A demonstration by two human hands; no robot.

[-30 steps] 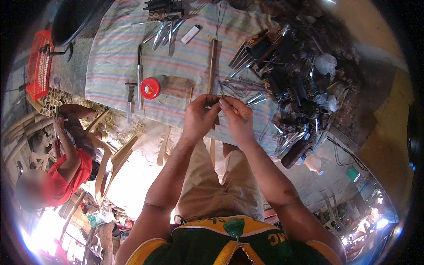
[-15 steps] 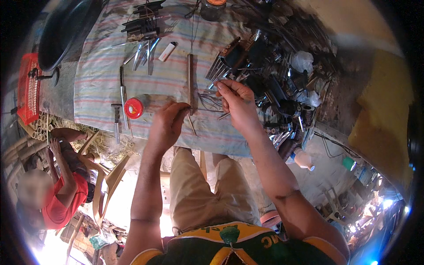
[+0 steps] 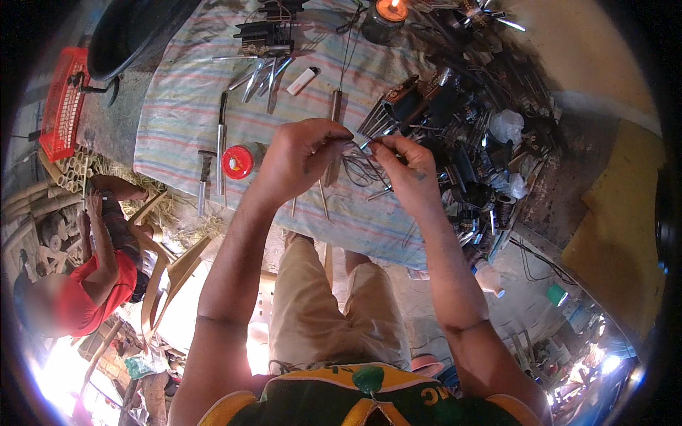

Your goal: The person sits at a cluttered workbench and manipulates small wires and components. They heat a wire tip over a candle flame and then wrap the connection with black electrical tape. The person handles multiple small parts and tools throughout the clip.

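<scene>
Over the near part of the cloth-covered table, my left hand point(image 3: 304, 157) is pinched closed at the fingertips. Facing it a small gap away, my right hand point(image 3: 406, 174) is pinched too. Thin dark strands point(image 3: 362, 170) loop between and just below the fingertips; both pinches seem to hold a fine strand, though its ends are hard to see. Partly behind my left hand lies a brownish metal tube point(image 3: 336, 106), with long thin wires running from its far end. A slim stick point(image 3: 323, 200) shows below that hand.
Left on the cloth point(image 3: 170, 135) are a red-lidded jar point(image 3: 238, 162), a small hammer point(image 3: 204, 181) and a long-handled tool point(image 3: 221, 149). Farther off lie a white lighter point(image 3: 303, 81) and a lit lamp point(image 3: 391, 11). Metal tools point(image 3: 462, 163) crowd the right. A person in red point(image 3: 106, 284) sits left.
My left hand has risen away from the tube's near end and moved right, bringing its fingertips close to my right hand's. The view has shifted slightly, and the lamp's flame now shows.
</scene>
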